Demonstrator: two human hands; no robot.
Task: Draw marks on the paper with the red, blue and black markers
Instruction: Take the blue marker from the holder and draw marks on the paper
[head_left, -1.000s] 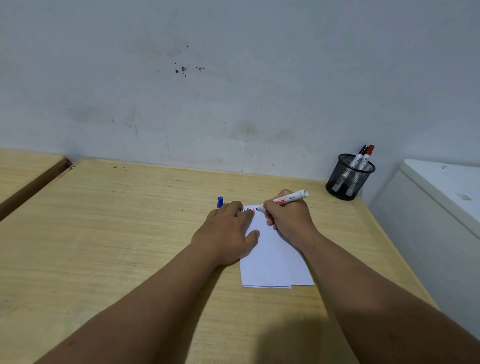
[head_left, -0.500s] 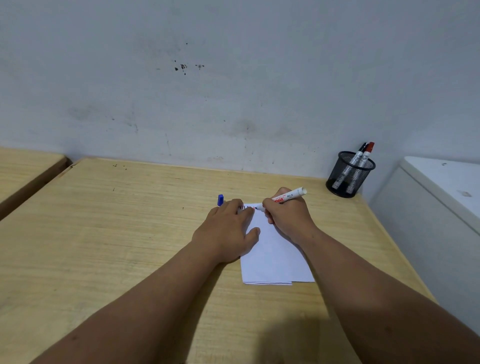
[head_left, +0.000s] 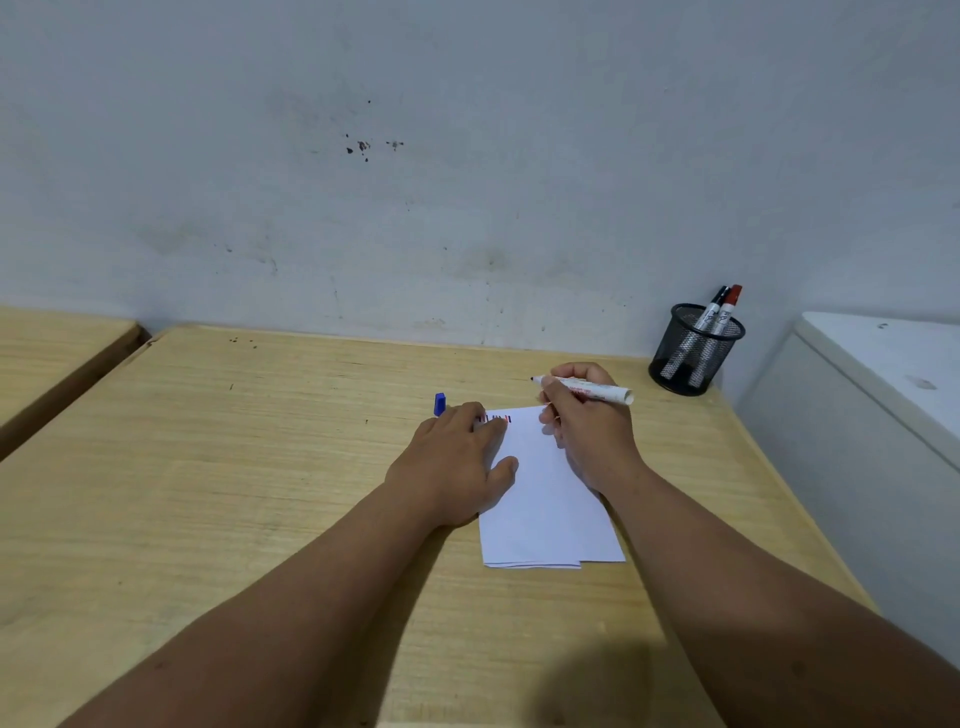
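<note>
A white folded paper (head_left: 545, 499) lies on the wooden desk (head_left: 208, 467). Short red, blue and dark marks (head_left: 497, 419) run along its far edge. My left hand (head_left: 457, 462) lies flat on the paper's left side, fingers spread. My right hand (head_left: 587, 415) grips an uncapped white-barrelled marker (head_left: 592, 389), its dark tip pointing left and lifted off the paper, past the far edge. A blue cap (head_left: 439, 404) lies on the desk just beyond my left fingers. The red-capped marker (head_left: 727, 312) and the black-capped marker (head_left: 712, 309) stand in the mesh cup.
The black mesh pen cup (head_left: 693, 358) stands at the desk's far right corner by the wall. A white cabinet (head_left: 878, 405) sits to the right of the desk. A second wooden surface (head_left: 57, 348) lies to the left across a gap.
My right hand lifted the marker tip off the paper's far edge and moved up and to the right. The left hand stayed on the paper.
</note>
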